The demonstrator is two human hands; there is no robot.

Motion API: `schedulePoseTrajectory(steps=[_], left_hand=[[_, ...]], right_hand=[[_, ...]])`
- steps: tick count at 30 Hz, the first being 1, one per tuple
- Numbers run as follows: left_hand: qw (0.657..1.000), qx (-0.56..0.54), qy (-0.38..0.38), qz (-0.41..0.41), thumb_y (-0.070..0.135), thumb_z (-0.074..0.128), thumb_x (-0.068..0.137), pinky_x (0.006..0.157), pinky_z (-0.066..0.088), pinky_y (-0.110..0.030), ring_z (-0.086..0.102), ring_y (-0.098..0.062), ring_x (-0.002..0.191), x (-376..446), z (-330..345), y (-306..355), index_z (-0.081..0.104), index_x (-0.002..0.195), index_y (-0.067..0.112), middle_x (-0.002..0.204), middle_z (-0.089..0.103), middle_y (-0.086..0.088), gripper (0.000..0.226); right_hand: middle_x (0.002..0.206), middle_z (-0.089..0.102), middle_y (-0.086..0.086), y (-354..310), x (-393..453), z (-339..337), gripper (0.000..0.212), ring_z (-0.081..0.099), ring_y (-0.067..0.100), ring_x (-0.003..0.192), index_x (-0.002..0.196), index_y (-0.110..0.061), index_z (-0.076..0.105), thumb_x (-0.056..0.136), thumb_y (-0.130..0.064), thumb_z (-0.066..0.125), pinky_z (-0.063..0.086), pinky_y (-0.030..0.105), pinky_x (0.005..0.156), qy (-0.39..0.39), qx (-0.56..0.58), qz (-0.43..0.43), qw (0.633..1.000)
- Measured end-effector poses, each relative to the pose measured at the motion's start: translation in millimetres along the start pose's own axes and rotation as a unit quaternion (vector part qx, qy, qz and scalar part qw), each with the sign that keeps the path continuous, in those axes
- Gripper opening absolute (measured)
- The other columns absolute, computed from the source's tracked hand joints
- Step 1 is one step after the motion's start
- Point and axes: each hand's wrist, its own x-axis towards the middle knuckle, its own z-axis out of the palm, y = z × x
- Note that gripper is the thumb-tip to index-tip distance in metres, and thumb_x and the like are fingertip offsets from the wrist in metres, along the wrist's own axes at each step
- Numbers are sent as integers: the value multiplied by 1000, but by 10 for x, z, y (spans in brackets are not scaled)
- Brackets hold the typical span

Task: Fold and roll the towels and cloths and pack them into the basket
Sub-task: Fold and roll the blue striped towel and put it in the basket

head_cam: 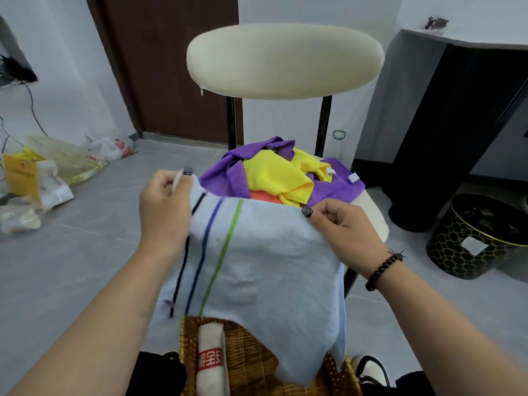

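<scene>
I hold a light blue towel (265,261) with black, blue and green stripes up in front of me. My left hand (165,207) grips its top left corner and my right hand (340,224) pinches its top right edge. The towel hangs down over a woven wicker basket (248,364) near my lap. A rolled white towel (210,358) with a red label lies in the basket. Behind the blue towel, a pile of purple, yellow and orange cloths (274,172) sits on the seat of a cream chair (285,61).
Plastic bags (57,170) lie on the grey tiled floor at the left. A black and gold round tin (480,238) stands on the floor at the right, beside a dark cabinet (457,124). A brown door (171,67) is behind the chair.
</scene>
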Motion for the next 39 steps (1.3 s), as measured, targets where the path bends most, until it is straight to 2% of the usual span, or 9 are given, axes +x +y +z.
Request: schedulePoseTrajectory(steps=[2,8,12,18,24,27,32,36,39], left_hand=[[993,8,-103,55,28,64,77,72,46,-22,57,-4,73,-117,41,4,59,79,26,78,62,10,6],[908,-8,-413,74,47,58,83,96,46,-24,61,-4,108,-541,288,-136,64,109,26,108,69,10,34],[912,40,-394,103,58,52,82,73,48,-47,58,-18,76,-560,347,-119,60,85,8,83,63,-14,51],[952,-13,-298,74,34,57,90,62,39,-23,49,-7,69,-410,295,18,61,77,8,71,56,2,30],[985,-109,-115,-69,29,61,89,71,44,-31,54,-16,75,-95,105,-6,67,70,22,76,62,-1,22],[997,-16,-71,-17,32,59,91,70,47,-28,58,-13,76,-82,32,-25,65,78,26,77,64,9,16],[938,198,-218,181,47,51,89,93,40,-25,50,-1,113,-304,100,-120,45,135,31,127,54,19,49],[888,169,-364,226,44,45,89,94,36,-10,49,0,115,-617,299,-195,47,129,39,125,53,24,40],[882,138,-409,191,49,40,91,91,45,-28,58,-1,99,-678,357,-222,55,105,40,102,62,26,22]], right_hand=[[66,49,10,-42,-10,45,23,38,19,62,74,-7,59,92,-21,59,32,27,55,7,11,-28,1000],[68,54,8,-135,-23,205,17,42,16,64,77,-10,64,91,-18,61,35,30,60,-8,17,-89,996],[69,58,5,-137,5,214,19,46,15,66,75,-10,65,91,-20,62,40,33,63,9,15,-76,997],[60,35,5,-122,-5,140,41,28,12,54,59,-12,49,90,-38,57,24,20,45,-7,-23,-13,1000],[63,33,5,-69,-50,26,69,29,16,58,67,9,43,79,-58,50,24,21,47,-45,-67,-3,997],[62,37,5,-49,-53,4,65,32,15,57,67,8,46,81,-55,50,29,25,51,-37,-66,-13,997],[57,30,-1,-98,-51,63,55,26,6,51,60,1,40,88,-45,50,23,18,46,-2,-84,-69,994],[52,27,-11,-138,-50,182,47,24,4,50,55,-12,38,85,-46,49,23,17,48,-7,-88,-115,989],[48,28,-11,-116,-32,182,45,26,4,48,55,-11,46,90,-39,54,23,15,48,4,-86,-106,991]])
